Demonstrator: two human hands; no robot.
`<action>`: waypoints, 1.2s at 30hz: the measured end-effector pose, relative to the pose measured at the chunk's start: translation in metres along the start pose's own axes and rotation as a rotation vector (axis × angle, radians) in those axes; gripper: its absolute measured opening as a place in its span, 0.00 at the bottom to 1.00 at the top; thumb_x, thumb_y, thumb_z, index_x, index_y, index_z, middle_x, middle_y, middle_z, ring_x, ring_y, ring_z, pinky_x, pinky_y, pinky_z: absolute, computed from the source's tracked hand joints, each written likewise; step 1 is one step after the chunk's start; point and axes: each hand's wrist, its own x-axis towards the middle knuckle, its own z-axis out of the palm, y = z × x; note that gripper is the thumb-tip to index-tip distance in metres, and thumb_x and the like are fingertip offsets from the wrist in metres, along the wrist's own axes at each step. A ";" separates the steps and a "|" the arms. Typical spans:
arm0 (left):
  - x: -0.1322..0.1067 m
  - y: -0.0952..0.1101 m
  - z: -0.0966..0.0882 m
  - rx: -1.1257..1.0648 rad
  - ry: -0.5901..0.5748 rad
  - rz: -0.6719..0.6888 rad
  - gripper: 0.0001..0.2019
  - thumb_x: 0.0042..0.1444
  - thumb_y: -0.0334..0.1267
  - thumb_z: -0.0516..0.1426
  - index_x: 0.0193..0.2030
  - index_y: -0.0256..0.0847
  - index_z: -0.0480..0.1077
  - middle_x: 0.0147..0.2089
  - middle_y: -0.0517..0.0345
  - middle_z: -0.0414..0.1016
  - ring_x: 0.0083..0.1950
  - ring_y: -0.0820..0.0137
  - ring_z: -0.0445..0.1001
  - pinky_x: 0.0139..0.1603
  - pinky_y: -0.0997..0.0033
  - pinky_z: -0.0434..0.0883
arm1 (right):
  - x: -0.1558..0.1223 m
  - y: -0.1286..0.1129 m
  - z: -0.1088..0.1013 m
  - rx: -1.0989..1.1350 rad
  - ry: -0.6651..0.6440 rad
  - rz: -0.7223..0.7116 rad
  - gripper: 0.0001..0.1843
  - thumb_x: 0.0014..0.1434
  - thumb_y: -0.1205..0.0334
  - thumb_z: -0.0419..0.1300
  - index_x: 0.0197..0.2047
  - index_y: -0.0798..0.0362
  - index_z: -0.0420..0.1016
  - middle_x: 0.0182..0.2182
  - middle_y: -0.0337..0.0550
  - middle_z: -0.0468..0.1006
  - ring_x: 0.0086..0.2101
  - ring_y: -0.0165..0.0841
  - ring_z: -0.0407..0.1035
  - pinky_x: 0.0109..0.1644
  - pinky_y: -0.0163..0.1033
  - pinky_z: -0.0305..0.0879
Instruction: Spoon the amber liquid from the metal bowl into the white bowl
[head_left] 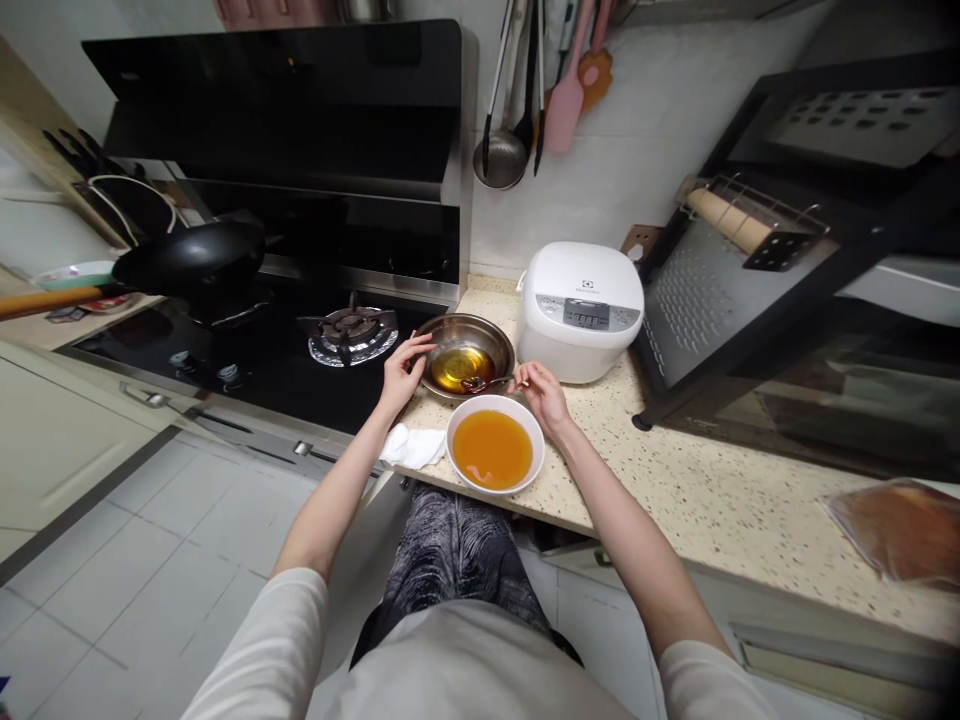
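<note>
A round metal bowl [491,328] holds a clear yellow, oily-looking liquid. My left hand [403,368] is at this bowl's left rim, with thumb and fingers closed on the edge. In my right hand [541,393] a metal spoon [493,382] is pinched by its handle, its head low inside the bowl at the liquid. Just in front stands a white bowl [538,452], filled with a cloudy orange liquid; my right hand is above and to the right of its rim. A crumpled white cloth or tissue [412,446] lies to its left.
A white rice cooker [581,320] stands behind my right hand. To the left are a gas burner [352,330] and a black wok [191,258] on the stove. A black rack [697,300] rises at the right, near a bagged brown item [900,530]. Utensils [501,160] hang on the wall.
</note>
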 end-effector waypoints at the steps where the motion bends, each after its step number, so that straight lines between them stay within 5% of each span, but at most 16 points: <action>1: 0.000 0.000 0.000 -0.001 0.000 0.002 0.10 0.65 0.41 0.58 0.47 0.44 0.79 0.60 0.51 0.77 0.68 0.59 0.70 0.76 0.44 0.58 | 0.000 0.001 0.000 -0.005 0.000 0.003 0.20 0.56 0.47 0.68 0.25 0.51 0.67 0.26 0.37 0.68 0.27 0.30 0.68 0.35 0.37 0.66; 15: 0.001 0.002 0.000 0.014 -0.001 0.000 0.10 0.65 0.42 0.57 0.46 0.44 0.79 0.59 0.51 0.77 0.67 0.59 0.71 0.76 0.44 0.58 | -0.002 0.009 0.008 0.147 -0.036 -0.003 0.19 0.58 0.52 0.67 0.24 0.52 0.66 0.25 0.37 0.66 0.25 0.30 0.63 0.32 0.38 0.67; 36: -0.001 -0.001 -0.001 0.011 0.000 -0.017 0.10 0.64 0.42 0.58 0.46 0.44 0.79 0.60 0.51 0.77 0.68 0.59 0.70 0.75 0.43 0.59 | -0.004 -0.026 0.002 0.131 0.064 -0.119 0.18 0.64 0.55 0.60 0.24 0.50 0.64 0.26 0.39 0.61 0.27 0.32 0.59 0.34 0.39 0.68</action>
